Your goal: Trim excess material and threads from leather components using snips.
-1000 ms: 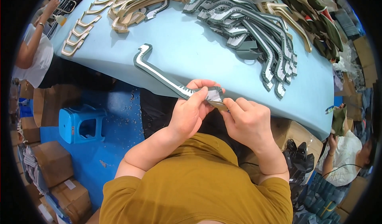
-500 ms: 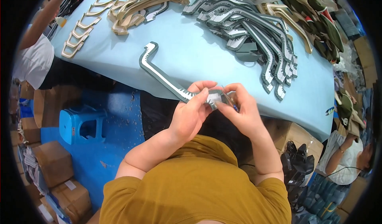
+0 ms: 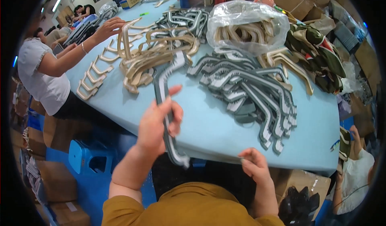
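My left hand (image 3: 155, 125) is closed around the middle of a dark green-grey curved strip (image 3: 161, 90) with a white, notched face. The strip stands nearly upright, its hooked top over the table and its bent lower end in front of the table edge. My right hand (image 3: 256, 165) is lower right, just off the table's front edge, apart from the strip. Its fingers are curled together at the tips; whatever they pinch is too small to make out. A pile of similar grey-and-white strips (image 3: 257, 91) lies on the table to the right.
Cream curved strips (image 3: 138, 71) lie heaped and in a row on the blue-covered table (image 3: 209, 121). A clear plastic bag (image 3: 249, 25) of cream strips stands behind. At left, a co-worker's hand (image 3: 108, 27) lifts a cream strip. A blue stool (image 3: 90, 157) stands below left.
My hands have parted: the left has raised the strip upright toward the left, while the right has dropped away lower right. The view has tilted up, showing more of the table's far side.
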`<action>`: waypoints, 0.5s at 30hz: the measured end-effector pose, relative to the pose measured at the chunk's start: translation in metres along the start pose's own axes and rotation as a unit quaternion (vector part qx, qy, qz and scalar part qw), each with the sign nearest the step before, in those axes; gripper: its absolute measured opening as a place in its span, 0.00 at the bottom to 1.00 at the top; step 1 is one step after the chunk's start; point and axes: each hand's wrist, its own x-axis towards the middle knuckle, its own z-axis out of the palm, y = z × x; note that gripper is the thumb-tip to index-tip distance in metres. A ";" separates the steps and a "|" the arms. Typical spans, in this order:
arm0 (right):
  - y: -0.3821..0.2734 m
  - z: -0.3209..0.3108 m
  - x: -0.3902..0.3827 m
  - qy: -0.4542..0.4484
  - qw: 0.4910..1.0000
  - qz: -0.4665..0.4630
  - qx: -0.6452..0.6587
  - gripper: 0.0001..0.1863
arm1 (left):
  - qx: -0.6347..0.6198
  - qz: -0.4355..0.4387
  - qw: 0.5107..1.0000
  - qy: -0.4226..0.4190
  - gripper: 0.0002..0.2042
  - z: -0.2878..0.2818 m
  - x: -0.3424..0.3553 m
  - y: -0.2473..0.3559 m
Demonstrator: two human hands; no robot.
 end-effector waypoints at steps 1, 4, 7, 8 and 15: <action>0.004 -0.017 -0.001 -0.011 0.996 -0.047 0.077 0.11 | 0.043 0.036 0.998 0.003 0.19 0.001 0.020 0.014; 0.007 -0.045 -0.008 0.082 0.980 -0.106 0.145 0.07 | 0.168 0.098 0.981 0.015 0.18 0.012 0.100 0.064; 0.008 -0.054 -0.007 0.133 0.965 -0.103 0.202 0.05 | 0.354 0.128 0.922 0.091 0.18 0.024 0.193 0.120; 0.006 -0.051 -0.003 0.134 0.968 -0.099 0.185 0.05 | 0.442 0.132 0.881 0.105 0.17 0.017 0.229 0.145; 0.005 -0.055 0.004 0.111 0.962 -0.098 0.230 0.05 | 0.678 0.399 0.575 0.227 0.37 0.014 0.403 0.183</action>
